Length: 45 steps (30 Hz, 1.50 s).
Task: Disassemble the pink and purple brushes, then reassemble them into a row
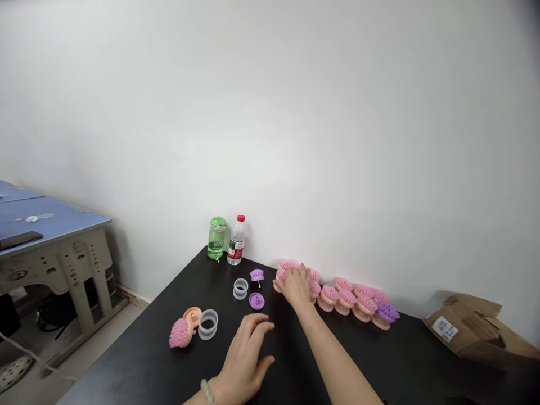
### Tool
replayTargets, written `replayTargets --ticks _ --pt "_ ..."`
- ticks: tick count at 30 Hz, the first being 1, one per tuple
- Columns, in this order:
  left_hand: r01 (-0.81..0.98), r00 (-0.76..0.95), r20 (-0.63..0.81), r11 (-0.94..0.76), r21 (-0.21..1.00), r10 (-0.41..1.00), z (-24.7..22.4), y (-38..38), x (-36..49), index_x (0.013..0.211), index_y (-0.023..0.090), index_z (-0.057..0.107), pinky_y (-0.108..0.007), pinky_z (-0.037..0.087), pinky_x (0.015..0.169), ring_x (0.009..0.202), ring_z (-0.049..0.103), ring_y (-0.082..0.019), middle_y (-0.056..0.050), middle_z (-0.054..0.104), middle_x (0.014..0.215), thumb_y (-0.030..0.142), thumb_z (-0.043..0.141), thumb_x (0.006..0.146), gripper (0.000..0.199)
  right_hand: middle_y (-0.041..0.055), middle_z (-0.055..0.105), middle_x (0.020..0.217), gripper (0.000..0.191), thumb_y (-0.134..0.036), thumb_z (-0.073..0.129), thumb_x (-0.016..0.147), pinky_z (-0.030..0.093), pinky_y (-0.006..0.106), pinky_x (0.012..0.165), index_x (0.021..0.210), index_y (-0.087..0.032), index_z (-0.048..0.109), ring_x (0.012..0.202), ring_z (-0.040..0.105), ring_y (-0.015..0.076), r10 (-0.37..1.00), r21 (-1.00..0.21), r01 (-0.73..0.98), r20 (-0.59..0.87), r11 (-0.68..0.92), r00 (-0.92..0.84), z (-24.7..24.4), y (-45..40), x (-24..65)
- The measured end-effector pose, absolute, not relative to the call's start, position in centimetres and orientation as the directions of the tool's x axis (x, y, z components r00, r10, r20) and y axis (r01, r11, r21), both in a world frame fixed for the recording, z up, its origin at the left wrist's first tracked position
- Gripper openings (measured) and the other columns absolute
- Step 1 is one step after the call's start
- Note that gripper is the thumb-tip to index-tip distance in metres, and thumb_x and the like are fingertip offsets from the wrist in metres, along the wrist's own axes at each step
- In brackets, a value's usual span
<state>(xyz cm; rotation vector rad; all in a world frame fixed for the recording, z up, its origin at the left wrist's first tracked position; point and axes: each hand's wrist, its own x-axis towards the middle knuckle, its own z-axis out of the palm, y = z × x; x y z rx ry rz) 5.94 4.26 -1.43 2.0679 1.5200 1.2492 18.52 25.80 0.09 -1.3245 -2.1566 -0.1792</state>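
Observation:
My left hand (247,357), a pale beaded bracelet at its wrist, hovers over the front of the black table (147,365). Its fingers are slightly curved, the thumb apart, and nothing is in it. At the wall, my right hand (296,287) reaches over the left end of a double row of pink scalp brushes (345,300) with peach bases. Its thumb and fingers are around a pink scalp brush (281,274), and it partly covers its neighbours. A purple-bristled brush (386,312) ends the row at the right.
Left of my hands lie a pink brush (181,333), a peach disc (193,315), clear rings (208,325) (240,289), a purple bristle head (257,275) and a purple disc (256,301). Behind stand a green container (216,239) and a water bottle (237,242). A cardboard box (475,329) sits right.

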Motion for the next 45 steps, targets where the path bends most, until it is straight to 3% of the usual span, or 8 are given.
replayTargets --ticks 8,14,19,26,30,35,41,45 --pt "0.672 0.102 0.59 -0.493 0.553 0.801 -1.6 3.9 5.1 0.129 0.027 0.043 -0.048 0.049 0.102 0.125 0.048 -0.029 -0.011 0.047 0.135 -0.004 0.053 0.071 0.067 0.0261 0.067 0.119 0.032 -0.016 0.062 0.077 0.017 0.056 0.116 0.107 -0.007 0.066 0.131 0.045 0.0404 0.728 -0.213 0.801 0.588 0.56 -0.353 0.1 24.6 16.7" --pt "0.633 0.028 0.581 -0.464 0.619 0.814 -1.4 3.7 5.3 0.134 0.028 0.041 -0.051 0.046 0.104 0.127 0.046 -0.03 -0.011 0.046 0.137 -0.002 0.059 0.071 0.071 0.0155 0.067 0.114 0.036 -0.036 0.059 0.083 0.051 0.046 0.093 0.114 -0.017 0.057 0.11 0.062 0.0315 0.743 -0.412 0.686 0.605 0.6 -0.287 0.5 18.9 18.5" --pt "0.555 -0.038 0.537 -0.429 0.713 0.842 -1.0 3.7 5.4 0.133 0.023 0.041 -0.053 0.041 0.107 0.127 0.046 -0.033 -0.013 0.048 0.135 0.016 0.078 0.07 0.074 0.0059 0.07 0.103 0.048 -0.033 0.075 0.067 0.057 0.036 0.08 0.111 -0.023 0.056 0.092 0.07 0.025 0.924 -0.925 0.194 0.271 0.328 -0.269 -1.1 12.0 20.9" --pt "0.567 0.08 0.421 -0.389 0.726 0.903 -1.6 3.6 6.3 0.099 0.02 0.054 -0.035 0.049 0.079 0.087 0.061 -0.022 -0.003 0.062 0.097 0.024 0.076 0.075 0.033 0.0098 0.067 0.116 0.06 -0.042 0.081 0.066 0.054 0.037 0.088 0.119 -0.023 0.058 0.106 0.066 0.028 0.981 -0.979 -0.17 0.14 0.116 -0.135 -3.8 6.7 22.2" --pt "0.59 0.188 0.51 -0.512 0.625 0.839 -2.2 3.7 6.5 0.104 0.02 0.052 -0.034 0.048 0.084 0.096 0.059 -0.022 -0.006 0.06 0.107 0.021 0.076 0.076 0.037 0.007 0.071 0.093 0.049 -0.051 0.076 0.071 0.054 0.035 0.077 0.106 -0.019 0.067 0.088 0.067 0.0257 0.966 -0.992 -0.117 0.073 0.045 -0.25 -3.5 6.7 22.7" --pt "0.632 0.147 0.463 -0.443 0.636 0.874 -2.7 4.0 6.9 0.097 0.02 0.053 -0.031 0.047 0.075 0.086 0.059 -0.02 -0.004 0.06 0.099 0.021 0.077 0.074 0.034 0.0037 0.071 0.083 0.031 -0.035 0.075 0.07 0.053 0.033 0.07 0.096 -0.018 0.071 0.078 0.066 0.0239 0.955 -0.992 0.076 0.078 0.104 -0.286 -2.1 7.1 23.4" --pt "0.617 0.043 0.377 -0.321 0.718 0.925 -2.5 4.2 6.9 0.084 0.02 0.053 -0.026 0.042 0.066 0.072 0.056 -0.016 0.002 0.058 0.081 0.027 0.085 0.063 0.039 0.0061 0.069 0.117 0.04 -0.016 0.073 0.064 0.048 0.041 0.1 0.103 -0.026 0.071 0.114 0.062 0.0293 0.846 -0.88 0.173 0.345 0.442 -0.406 -1.5 7.0 24.1" --pt "0.626 0.098 0.405 -0.373 0.685 0.909 -2.4 3.9 6.6 0.091 0.02 0.055 -0.028 0.045 0.072 0.08 0.058 -0.018 -0.001 0.06 0.09 0.024 0.08 0.07 0.032 0.009 0.063 0.13 0.063 -0.024 0.072 0.065 0.052 0.041 0.096 0.127 -0.026 0.059 0.116 0.062 0.0284 0.916 -0.939 0.163 0.24 0.303 -0.321 -2.7 7.7 24.2"
